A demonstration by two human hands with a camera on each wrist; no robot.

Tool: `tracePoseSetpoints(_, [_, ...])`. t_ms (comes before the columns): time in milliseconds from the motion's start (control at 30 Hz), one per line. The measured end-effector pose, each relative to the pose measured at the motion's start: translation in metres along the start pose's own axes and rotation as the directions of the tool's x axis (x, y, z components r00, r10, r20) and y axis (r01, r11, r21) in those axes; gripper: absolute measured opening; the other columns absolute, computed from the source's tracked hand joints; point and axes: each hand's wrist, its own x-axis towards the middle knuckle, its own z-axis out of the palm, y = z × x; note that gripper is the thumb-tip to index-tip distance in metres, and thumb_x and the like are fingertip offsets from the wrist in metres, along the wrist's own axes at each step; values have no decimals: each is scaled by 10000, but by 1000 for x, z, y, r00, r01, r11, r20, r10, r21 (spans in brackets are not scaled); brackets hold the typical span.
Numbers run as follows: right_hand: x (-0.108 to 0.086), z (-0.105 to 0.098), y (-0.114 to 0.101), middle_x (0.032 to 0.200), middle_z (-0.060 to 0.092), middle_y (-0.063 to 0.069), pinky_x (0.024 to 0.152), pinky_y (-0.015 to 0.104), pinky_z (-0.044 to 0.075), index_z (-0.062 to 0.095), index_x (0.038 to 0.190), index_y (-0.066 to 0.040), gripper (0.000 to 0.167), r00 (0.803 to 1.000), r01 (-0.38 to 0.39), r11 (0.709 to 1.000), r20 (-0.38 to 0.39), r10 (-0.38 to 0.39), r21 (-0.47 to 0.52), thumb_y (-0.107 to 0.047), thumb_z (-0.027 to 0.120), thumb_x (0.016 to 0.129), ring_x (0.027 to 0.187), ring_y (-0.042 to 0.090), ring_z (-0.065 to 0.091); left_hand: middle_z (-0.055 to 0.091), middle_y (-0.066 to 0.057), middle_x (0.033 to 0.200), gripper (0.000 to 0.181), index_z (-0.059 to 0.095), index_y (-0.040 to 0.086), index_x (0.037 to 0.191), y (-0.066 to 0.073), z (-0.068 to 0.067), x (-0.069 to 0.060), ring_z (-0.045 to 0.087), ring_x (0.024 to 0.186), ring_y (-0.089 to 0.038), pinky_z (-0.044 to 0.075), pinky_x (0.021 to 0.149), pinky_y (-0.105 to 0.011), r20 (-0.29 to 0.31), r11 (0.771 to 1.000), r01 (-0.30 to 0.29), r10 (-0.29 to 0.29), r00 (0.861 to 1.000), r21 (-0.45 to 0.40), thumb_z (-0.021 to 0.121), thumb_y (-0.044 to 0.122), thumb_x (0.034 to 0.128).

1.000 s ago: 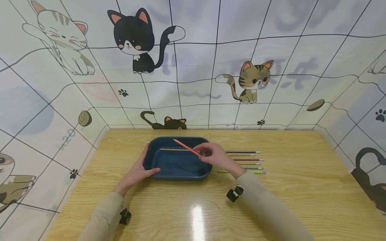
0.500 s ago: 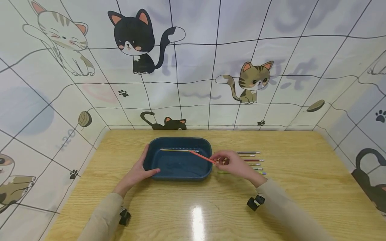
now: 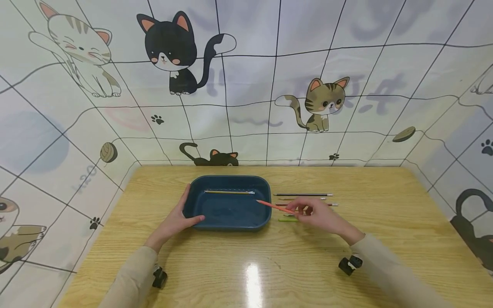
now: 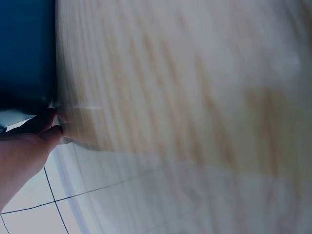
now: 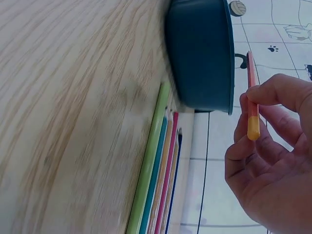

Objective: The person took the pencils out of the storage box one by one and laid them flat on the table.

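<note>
My left hand (image 3: 178,217) holds the left end of a dark blue rectangular tray (image 3: 231,228), its thumb over the near rim and its fingers along the outside. One yellow pencil (image 3: 229,192) lies inside, near the far wall. Between thumb and fingers, my right hand (image 3: 317,214) pinches a coral pencil (image 3: 273,205) with a yellow-orange end, plain in the right wrist view. It is held above the table, its tip over the tray's right rim. Below that hand, several pencils lie side by side, among them a black one (image 3: 304,194) and a thicker green one (image 5: 151,161); the hand partly hides them.
A wood-grain table (image 3: 215,265) carries everything. Behind it and at both sides stand walls covered with cat-print sheeting (image 3: 250,98). A small black camera (image 3: 349,265) sits on the right wrist and another camera (image 3: 159,277) on the left.
My right hand has moved right with the coral pencil, from above the tray to over the row of pencils. The yellow pencil in the tray is now uncovered. My left hand keeps its place.
</note>
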Motion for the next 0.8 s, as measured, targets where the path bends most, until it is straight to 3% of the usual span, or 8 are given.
tracePoseSetpoints(233, [-15,-13,6,946,653,77,588,262,474,698,1051,-76,226,999,42,999,4,-42,-7,59,644,878,746,133,540,-22,-107,1609,1105,-37,262,1562,-1,1,0,0,1440,-372,97,1097,-613,1,1000,0,0,1000,0,785,271,823])
tracePoseSetpoints(500, [-35,-23,10,941,648,15,593,259,460,693,1057,-91,240,994,100,992,-29,-102,-84,58,659,872,758,111,543,-31,-102,1609,1106,-44,264,1561,-1,1,-1,-7,1442,-365,97,1098,-611,4,1000,4,-4,1000,-13,783,270,826])
tracePoseSetpoints(800, [-55,-27,27,943,656,4,557,244,445,706,1024,-104,276,990,112,983,-66,-123,-143,97,682,837,734,89,547,-22,-98,1610,1095,-36,282,1560,-1,0,-1,-3,1441,-369,97,1094,-619,0,1000,10,-10,1000,-4,780,275,829])
